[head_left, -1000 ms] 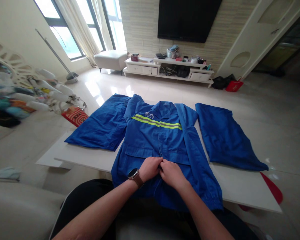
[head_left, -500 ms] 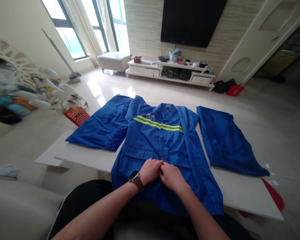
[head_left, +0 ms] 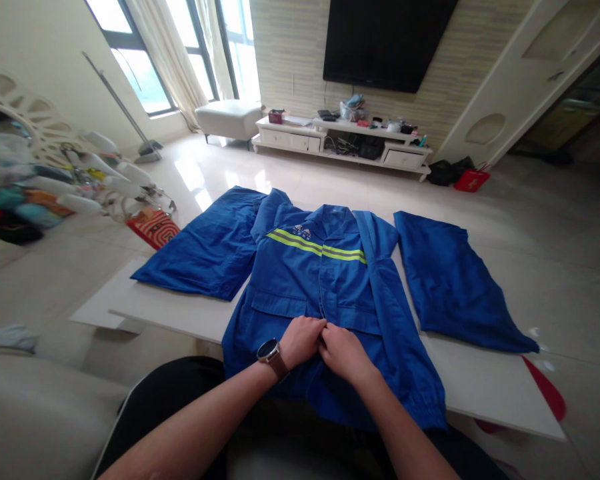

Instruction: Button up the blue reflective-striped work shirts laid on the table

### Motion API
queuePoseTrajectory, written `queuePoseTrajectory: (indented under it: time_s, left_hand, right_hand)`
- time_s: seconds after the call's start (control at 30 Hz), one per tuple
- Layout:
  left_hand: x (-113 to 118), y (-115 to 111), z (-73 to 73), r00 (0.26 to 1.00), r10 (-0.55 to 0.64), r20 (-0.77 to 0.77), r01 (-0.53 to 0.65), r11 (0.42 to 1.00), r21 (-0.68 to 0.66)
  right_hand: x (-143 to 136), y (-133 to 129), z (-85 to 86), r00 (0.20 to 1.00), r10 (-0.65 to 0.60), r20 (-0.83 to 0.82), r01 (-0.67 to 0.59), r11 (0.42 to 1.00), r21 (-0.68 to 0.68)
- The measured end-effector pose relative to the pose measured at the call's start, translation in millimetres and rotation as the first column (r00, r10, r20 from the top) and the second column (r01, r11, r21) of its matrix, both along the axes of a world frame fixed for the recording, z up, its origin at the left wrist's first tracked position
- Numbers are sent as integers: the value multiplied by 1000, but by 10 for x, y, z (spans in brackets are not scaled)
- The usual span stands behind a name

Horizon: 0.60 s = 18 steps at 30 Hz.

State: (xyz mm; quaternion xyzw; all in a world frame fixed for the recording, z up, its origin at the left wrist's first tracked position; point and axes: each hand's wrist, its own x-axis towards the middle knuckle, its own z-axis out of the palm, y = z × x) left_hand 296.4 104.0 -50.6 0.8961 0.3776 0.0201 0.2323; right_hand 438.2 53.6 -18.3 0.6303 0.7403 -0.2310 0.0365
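Note:
A blue work jacket [head_left: 295, 273] with a yellow and grey reflective stripe lies front up in front of me, its collar pointing away. My left hand [head_left: 303, 341], with a watch [head_left: 269, 351] on the wrist, is closed on the jacket's front opening below the pocket flaps. Right beside it, my right hand [head_left: 344, 350] is closed on the same front edge, and the two hands touch. The fingertips and whatever fastener lies between them are hidden. The lower hem hangs over the table's near edge.
Folded blue garments lie on the white table [head_left: 480, 380], one on the left [head_left: 205, 247] and one on the right [head_left: 455, 280]. Across the floor stand a low TV cabinet [head_left: 290, 139] and a white ottoman [head_left: 229, 120]. A red-patterned bag [head_left: 153, 227] is at the left.
The camera view has shifted very slightly. Both hands keep the same place and hold on the jacket.

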Motion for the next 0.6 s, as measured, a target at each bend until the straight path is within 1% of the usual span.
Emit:
queuePoseTrajectory:
  time_s: [0.23,0.6]
  left_hand:
    - [6,-4,39,1000,5,-14,-5,1000,-17]
    - [8,0,-4,1000,-1,-13,1,1000,2]
  right_hand:
    - [1,8,-20,1000,-5,-19,5,1000,-6]
    - [-13,7,9,1000,-8,-9,8,1000,-19]
